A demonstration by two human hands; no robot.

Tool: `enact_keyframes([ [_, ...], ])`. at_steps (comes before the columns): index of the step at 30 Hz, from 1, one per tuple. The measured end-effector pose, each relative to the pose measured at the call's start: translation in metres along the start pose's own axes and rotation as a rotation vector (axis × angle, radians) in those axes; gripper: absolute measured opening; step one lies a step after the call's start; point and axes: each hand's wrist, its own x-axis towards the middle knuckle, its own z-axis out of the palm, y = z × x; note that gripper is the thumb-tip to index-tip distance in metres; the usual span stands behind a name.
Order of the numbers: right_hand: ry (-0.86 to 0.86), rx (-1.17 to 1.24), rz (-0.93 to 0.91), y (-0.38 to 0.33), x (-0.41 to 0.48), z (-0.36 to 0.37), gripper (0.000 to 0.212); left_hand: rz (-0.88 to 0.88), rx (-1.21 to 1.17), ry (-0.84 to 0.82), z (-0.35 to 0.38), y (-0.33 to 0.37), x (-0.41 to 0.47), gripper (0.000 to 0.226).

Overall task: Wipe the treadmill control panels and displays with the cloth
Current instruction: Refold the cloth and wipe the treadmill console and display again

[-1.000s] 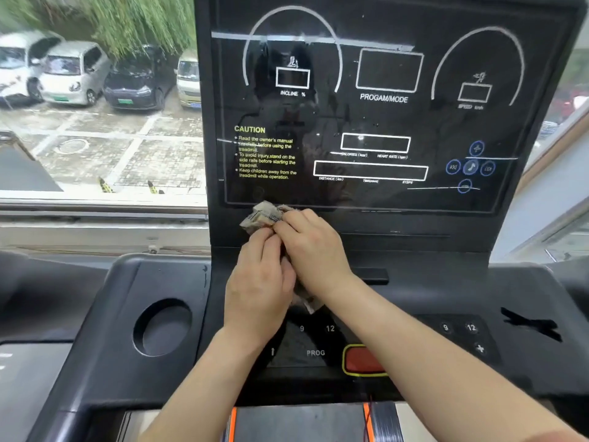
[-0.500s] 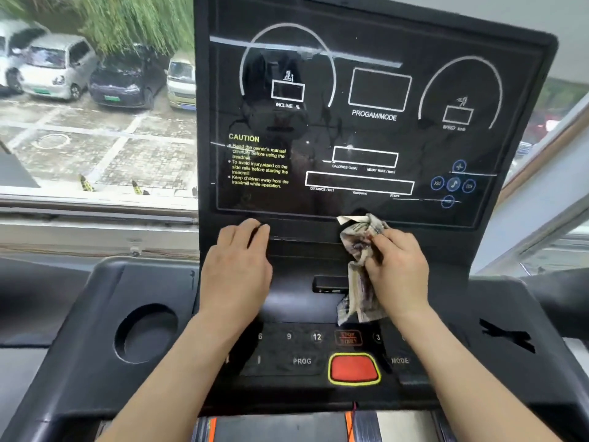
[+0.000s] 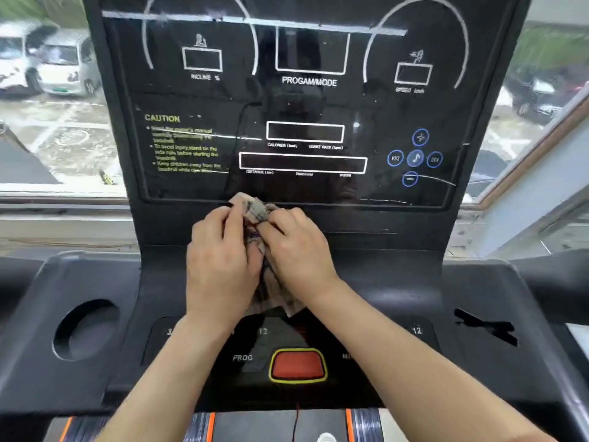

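The upright display panel (image 3: 306, 100) fills the top of the view, its glossy black face marked with streaks and reflections. Below it, sloping toward the person, lies the control panel (image 3: 366, 336) with its numbered keys and a red button (image 3: 297, 365).

The left hand (image 3: 220, 266) and right hand (image 3: 296, 250) meet at the join of the two panels, and each grip is closed on the cloth (image 3: 253, 208), fingers curled round it from either side. The cloth is bunched between them with its long axis running up and down. Its top end pokes out at the display's lower edge, and its tail hangs down just above the keys.

The display lies straight up from both grips and neither hand is clearly nearer. The next wipe probably goes upward.
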Motion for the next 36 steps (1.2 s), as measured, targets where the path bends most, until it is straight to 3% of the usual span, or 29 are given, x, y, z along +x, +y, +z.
enact_keyframes([
  [5, 0.071, -0.018, 0.065, 0.091, -0.052, -0.049, 0.014, 0.246, -0.085, -0.116, 0.034, 0.082, 0.003, 0.060],
  [10, 0.135, -0.157, 0.321, 0.144, -0.106, -0.071, 0.024, 0.329, 0.049, -0.316, 0.058, 0.144, 0.002, 0.061],
  [12, 0.079, -0.166, 0.410, 0.139, -0.125, -0.072, 0.024, 0.323, 0.108, -0.344, 0.065, 0.160, -0.003, 0.057],
  [16, -0.207, -0.067, 0.469, 0.112, -0.166, -0.092, 0.030, 0.328, 0.085, -0.420, 0.073, 0.160, -0.031, 0.048],
  [20, -0.243, -0.064, 0.642, 0.106, -0.194, -0.105, 0.047, 0.342, 0.013, -0.501, 0.086, 0.148, -0.068, 0.047],
  [24, -0.263, 0.003, 0.730, 0.127, -0.174, -0.096, 0.065, 0.297, -0.058, -0.482, 0.087, 0.155, -0.089, 0.045],
  [29, -0.220, 0.268, 0.915, 0.163, -0.127, -0.092, 0.050, 0.196, -0.124, -0.424, 0.090, 0.165, -0.082, 0.054],
  [33, -0.304, 0.077, 0.842, 0.157, -0.144, -0.095, 0.068, 0.198, -0.281, -0.358, 0.092, 0.180, -0.078, 0.049],
  [36, -0.411, 0.029, 0.799, 0.138, -0.182, -0.110, 0.061, 0.276, -0.238, -0.354, 0.098, 0.186, -0.086, 0.034],
])
